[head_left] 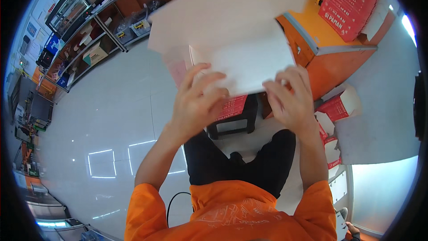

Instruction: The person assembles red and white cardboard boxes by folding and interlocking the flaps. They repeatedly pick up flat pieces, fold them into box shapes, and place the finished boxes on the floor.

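A partly folded cardboard box (247,60), white inside with its wide flaps blurred by motion, is held up in front of me. My left hand (198,102) grips its near left corner, fingers curled over the edge. At the near right corner my right hand (292,98) pinches the edge with bent fingers. Below the box, a red printed card sheet (232,107) lies on a dark stool (236,127) between my knees. The box hides part of the stool and the sheet.
An orange counter (330,53) stands at the far right with a stack of red printed cardboard (350,6) on it. Several folded red and white boxes (336,107) sit low at my right. Metal shelving (104,29) with goods lines the far left.
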Demonstrator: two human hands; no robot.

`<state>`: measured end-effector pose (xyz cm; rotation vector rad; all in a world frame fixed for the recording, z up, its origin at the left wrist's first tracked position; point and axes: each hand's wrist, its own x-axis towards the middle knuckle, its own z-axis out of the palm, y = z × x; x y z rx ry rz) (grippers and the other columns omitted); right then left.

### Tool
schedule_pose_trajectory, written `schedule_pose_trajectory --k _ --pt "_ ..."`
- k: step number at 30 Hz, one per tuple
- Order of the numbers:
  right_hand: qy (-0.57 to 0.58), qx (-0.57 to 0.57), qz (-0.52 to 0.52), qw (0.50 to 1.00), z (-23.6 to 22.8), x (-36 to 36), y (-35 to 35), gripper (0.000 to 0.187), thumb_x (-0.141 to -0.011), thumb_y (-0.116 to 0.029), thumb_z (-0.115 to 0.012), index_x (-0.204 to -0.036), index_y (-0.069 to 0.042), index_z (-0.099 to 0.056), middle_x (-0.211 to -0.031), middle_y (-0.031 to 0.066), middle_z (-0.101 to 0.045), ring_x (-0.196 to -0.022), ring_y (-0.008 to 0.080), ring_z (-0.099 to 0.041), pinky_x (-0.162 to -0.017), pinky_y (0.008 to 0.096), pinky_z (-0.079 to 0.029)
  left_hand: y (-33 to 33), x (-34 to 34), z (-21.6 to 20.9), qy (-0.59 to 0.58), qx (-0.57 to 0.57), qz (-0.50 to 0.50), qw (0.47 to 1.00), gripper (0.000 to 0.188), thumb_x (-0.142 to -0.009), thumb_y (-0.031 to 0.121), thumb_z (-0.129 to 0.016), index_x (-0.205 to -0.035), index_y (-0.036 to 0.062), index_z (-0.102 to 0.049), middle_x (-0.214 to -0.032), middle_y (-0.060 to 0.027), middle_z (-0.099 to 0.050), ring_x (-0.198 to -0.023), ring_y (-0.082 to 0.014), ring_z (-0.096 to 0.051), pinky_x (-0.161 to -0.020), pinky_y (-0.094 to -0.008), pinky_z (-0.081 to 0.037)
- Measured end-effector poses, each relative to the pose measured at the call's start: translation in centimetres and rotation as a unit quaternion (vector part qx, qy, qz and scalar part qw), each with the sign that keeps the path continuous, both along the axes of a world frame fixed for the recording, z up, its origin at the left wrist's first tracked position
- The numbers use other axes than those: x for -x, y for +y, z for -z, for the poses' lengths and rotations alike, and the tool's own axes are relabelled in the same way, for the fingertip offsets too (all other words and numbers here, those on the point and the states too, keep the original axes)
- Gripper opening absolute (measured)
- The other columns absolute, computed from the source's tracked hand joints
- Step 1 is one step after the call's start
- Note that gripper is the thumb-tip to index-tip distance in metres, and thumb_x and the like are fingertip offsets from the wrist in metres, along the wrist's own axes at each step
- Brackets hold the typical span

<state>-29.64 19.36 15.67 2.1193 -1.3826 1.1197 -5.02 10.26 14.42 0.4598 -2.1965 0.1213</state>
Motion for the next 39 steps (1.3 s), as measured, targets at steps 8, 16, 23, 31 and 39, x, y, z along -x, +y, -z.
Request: schedule_pose_trajectory --k 8,16,23,31,39 --pt "-0.223 -0.032 -0.074 0.972 5.1 -2.0 -8.4 0.022 -0.079 -0.005 -0.080 -0.100 -0.010 -0.074 -0.141 0.0159 -0.047 -0.136 0.0372 -0.043 -0.113 0.0451 -0.039 -5.9 -3.2 2.4 -0.114 -0.161 -0.045 0.979 0.017 -0.089 0.021 -0.079 -0.090 0.0055 -0.072 -0.110 -0.0054 -0.070 -0.123 -0.0333 -0.058 -0.097 -0.0430 -0.050" --pt "-0.407 -0.083 -0.150 0.897 9.4 -2.6 -8.3 0.078 -0.076 -0.004 -0.084 -0.145 -0.006 -0.047 -0.148 0.0181 -0.042 -0.140 0.0337 -0.045 -0.116 0.0425 -0.040 -2.8 -1.0 1.1 -0.088 -0.007 -0.081 0.993 0.027 -0.092 0.025 -0.074 -0.111 0.0067 -0.068 -0.098 -0.0130 -0.072 -0.116 -0.0332 -0.063 -0.094 -0.0441 -0.050" --pt "-0.483 -0.116 -0.210 0.842 9.9 -2.6 -8.4 0.087 -0.076 0.007 -0.076 -0.152 -0.008 -0.037 -0.147 0.0135 -0.043 -0.140 0.0280 -0.045 -0.115 0.0454 -0.042 -4.2 6.5 -2.1 -0.208 -0.246 0.072 0.944 0.039 -0.096 0.017 -0.066 -0.133 0.0123 -0.057 -0.096 -0.0180 -0.074 -0.085 -0.0408 -0.071 -0.077 -0.0485 -0.055" --pt "-0.584 -0.256 -0.151 0.755 9.2 -0.5 -9.9 0.051 -0.083 0.011 -0.068 -0.131 -0.001 -0.057 -0.125 0.0098 -0.062 -0.111 0.0192 -0.064 -0.093 0.0285 -0.054 -5.4 6.8 -3.8 -0.275 -0.176 0.043 0.944 0.027 -0.097 0.012 -0.061 -0.125 0.0102 -0.062 -0.091 -0.0220 -0.074 -0.083 -0.0427 -0.070 -0.075 -0.0494 -0.055" --pt "-0.681 -0.234 -0.195 0.665 9.9 -0.3 -9.5 0.025 -0.082 0.012 -0.067 -0.105 0.001 -0.065 -0.100 0.0051 -0.067 -0.089 0.0127 -0.065 -0.072 0.0255 -0.052 -3.5 6.6 -3.6 -0.318 -0.208 0.010 0.925 0.027 -0.099 0.013 -0.059 -0.126 0.0104 -0.061 -0.094 -0.0231 -0.074 -0.084 -0.0428 -0.070 -0.077 -0.0498 -0.054"
